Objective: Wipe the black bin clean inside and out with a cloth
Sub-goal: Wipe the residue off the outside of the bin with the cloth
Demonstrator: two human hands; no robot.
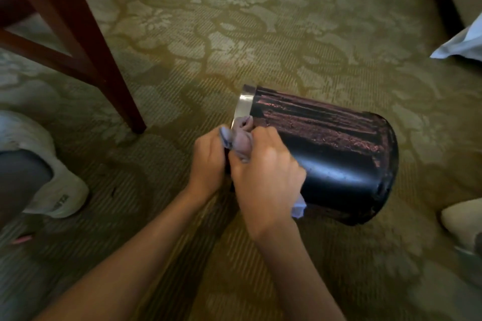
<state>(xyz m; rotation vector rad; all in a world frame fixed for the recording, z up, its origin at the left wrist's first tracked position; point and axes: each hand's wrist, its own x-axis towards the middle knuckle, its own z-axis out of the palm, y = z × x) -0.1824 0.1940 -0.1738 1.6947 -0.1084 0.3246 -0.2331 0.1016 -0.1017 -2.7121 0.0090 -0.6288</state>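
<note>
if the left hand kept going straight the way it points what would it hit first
Probably the cloth that the left hand grips, then the metal rim of the black bin right behind it; depth is hard to judge.

Single view: a head-worn wide-angle camera, facing forward and steeply down onto the carpet [287, 34]. Range is close: the left hand [208, 161], right hand [266, 177] and black bin [339, 151] fill mid-frame, with forearms [156, 255] entering from the bottom edge.
</note>
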